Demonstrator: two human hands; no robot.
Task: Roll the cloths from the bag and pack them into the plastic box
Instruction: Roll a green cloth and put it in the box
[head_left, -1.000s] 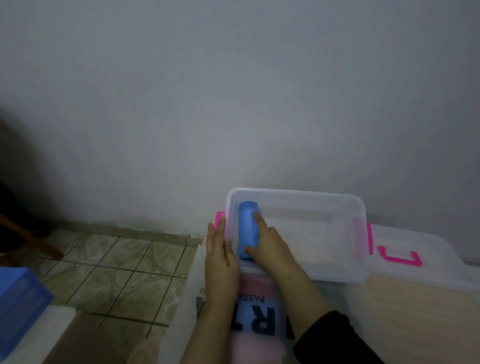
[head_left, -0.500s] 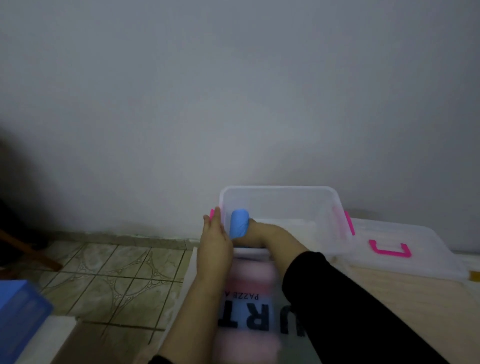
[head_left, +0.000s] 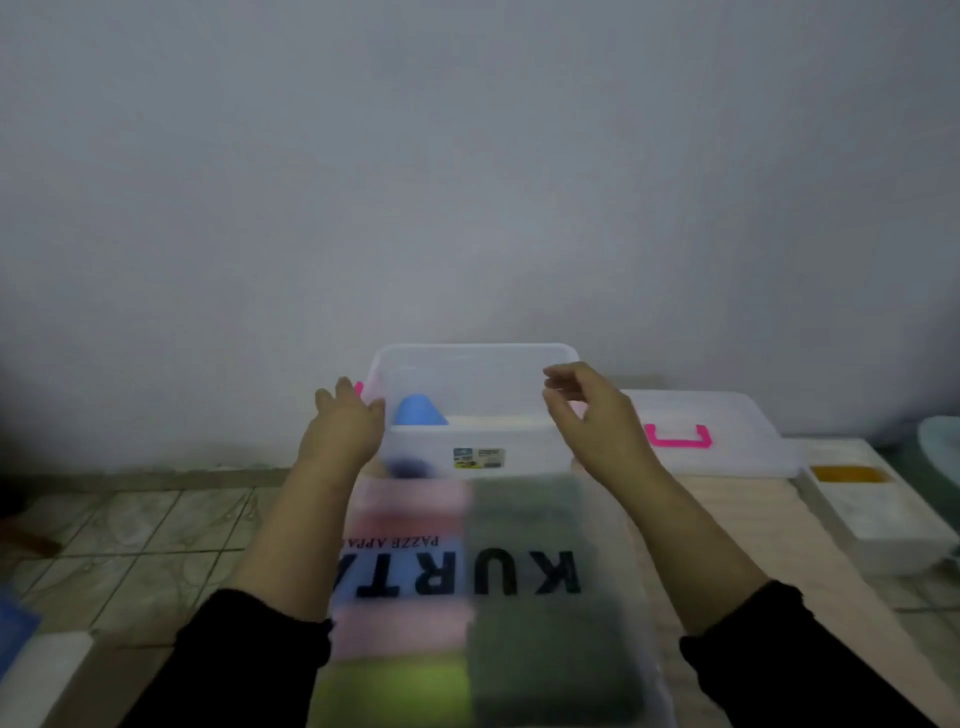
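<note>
Right hand empty, right of blue roll in box.

plastic box clear w/ pink latch, blue rolled cloth inside; lid clear, pink handle; bag translucent, black print, folded cloths inside showing pink, lime green, dark green; sleeves black; floor tiles pale green patterned; wall grey-white
</note>
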